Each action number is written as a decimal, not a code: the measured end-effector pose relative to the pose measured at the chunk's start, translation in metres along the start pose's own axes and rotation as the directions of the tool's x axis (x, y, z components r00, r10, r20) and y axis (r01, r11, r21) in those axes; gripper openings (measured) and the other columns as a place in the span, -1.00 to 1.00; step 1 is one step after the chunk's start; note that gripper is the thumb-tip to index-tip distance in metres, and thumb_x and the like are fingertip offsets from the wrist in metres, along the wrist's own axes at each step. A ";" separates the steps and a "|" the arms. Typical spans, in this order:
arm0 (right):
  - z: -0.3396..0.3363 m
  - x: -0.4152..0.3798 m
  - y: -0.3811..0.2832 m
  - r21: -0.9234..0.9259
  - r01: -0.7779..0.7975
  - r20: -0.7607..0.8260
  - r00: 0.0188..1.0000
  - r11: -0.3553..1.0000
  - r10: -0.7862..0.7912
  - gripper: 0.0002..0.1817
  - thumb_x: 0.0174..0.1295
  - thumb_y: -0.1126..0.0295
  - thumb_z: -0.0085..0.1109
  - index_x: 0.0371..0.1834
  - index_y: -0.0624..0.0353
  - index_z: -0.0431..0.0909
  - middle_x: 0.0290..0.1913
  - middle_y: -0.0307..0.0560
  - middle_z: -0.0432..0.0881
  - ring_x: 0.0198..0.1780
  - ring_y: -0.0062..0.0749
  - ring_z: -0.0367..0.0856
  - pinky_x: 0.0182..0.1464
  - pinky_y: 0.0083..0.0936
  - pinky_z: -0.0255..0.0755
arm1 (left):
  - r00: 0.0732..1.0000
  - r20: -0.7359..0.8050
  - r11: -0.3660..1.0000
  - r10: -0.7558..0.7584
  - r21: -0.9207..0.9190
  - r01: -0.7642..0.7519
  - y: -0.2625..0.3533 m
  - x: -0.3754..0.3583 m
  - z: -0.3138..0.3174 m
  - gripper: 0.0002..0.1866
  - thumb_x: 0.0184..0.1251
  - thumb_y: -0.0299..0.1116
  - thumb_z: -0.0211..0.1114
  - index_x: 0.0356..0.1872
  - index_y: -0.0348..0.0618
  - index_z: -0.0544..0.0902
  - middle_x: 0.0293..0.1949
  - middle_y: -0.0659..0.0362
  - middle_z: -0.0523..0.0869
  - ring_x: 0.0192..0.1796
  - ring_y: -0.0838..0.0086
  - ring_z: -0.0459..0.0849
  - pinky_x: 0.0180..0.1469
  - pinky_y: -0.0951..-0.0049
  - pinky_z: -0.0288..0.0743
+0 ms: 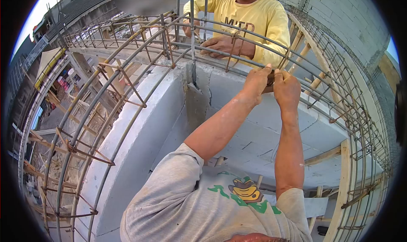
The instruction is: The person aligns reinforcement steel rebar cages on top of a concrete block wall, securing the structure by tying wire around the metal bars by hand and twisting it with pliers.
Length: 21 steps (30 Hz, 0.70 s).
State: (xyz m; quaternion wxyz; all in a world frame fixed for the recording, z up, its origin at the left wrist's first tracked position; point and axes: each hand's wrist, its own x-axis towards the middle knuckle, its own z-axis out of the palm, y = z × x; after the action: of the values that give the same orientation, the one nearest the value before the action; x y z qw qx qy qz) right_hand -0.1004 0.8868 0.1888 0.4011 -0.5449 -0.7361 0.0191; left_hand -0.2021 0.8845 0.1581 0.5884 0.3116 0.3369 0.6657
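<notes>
My left hand (257,84) and my right hand (287,89) meet at the rebar cage (237,68) on top of the white block wall (250,100). Both have their fingers pinched together. A rusty stirrup (285,60) runs down to my right fingertips, which close on it. Whatever my left fingers grip is hidden by the fingers themselves. Across the cage a co-worker in a yellow shirt (271,19) has one hand (220,46) by the bars and the other near the upright rebar (193,34).
Another rebar cage (101,127) curves along the left wall top (140,102); a third stretches along the right side (356,106). Wooden props (344,174) stand at lower right. Beyond the left wall, timber and rubble (85,153) lie well below. A grey block wall (339,26) rises behind.
</notes>
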 end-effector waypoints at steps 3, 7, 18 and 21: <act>-0.002 0.000 -0.002 -0.032 0.011 -0.007 1.000 0.999 -0.011 -0.57 0.34 0.12 0.00 -0.43 0.29 0.64 -0.39 0.28 0.65 -0.30 0.23 0.63 -0.20 -0.01 0.47 | 1.000 -0.023 1.000 0.011 0.005 -0.011 0.000 0.002 0.001 -0.68 0.48 -0.16 0.13 -0.14 -0.24 0.65 -0.17 0.09 0.72 -0.15 0.38 0.69 -0.10 0.28 0.60; -0.004 0.000 -0.001 -0.046 0.027 -0.004 1.000 0.999 -0.028 -0.58 0.33 0.13 0.04 -0.44 0.30 0.64 -0.42 0.28 0.64 -0.31 0.24 0.63 -0.22 -0.02 0.46 | 1.000 0.004 1.000 0.017 0.026 -0.017 0.002 0.007 0.000 -0.72 0.42 -0.22 0.23 -0.19 -0.29 0.66 -0.25 0.08 0.73 -0.25 0.37 0.72 -0.18 0.32 0.64; -0.029 -0.005 0.005 0.073 0.046 0.150 0.987 0.996 -0.057 -0.68 0.27 0.25 0.16 -0.46 0.33 0.61 -0.48 0.24 0.61 -0.37 0.16 0.60 -0.28 -0.10 0.41 | 0.996 0.086 1.000 -0.001 0.013 0.000 0.003 0.010 -0.008 -0.65 0.36 -0.18 0.32 -0.11 -0.34 0.64 -0.21 0.04 0.73 -0.18 0.34 0.74 -0.07 0.35 0.65; -0.044 -0.008 0.007 0.034 0.056 0.230 0.971 0.998 -0.062 -0.73 0.24 0.31 0.18 -0.44 0.34 0.60 -0.49 0.23 0.61 -0.39 0.14 0.60 -0.28 -0.11 0.41 | 0.995 0.102 1.000 -0.011 0.022 0.008 0.001 0.015 -0.008 -0.65 0.34 -0.18 0.34 -0.11 -0.32 0.64 -0.20 0.04 0.73 -0.17 0.35 0.74 -0.09 0.37 0.65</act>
State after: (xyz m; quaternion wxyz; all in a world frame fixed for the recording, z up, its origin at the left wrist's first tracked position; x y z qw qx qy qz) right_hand -0.0673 0.8651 0.2106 0.3207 -0.5115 -0.7932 0.0803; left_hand -0.2114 0.8985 0.1546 0.6045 0.3500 0.3152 0.6424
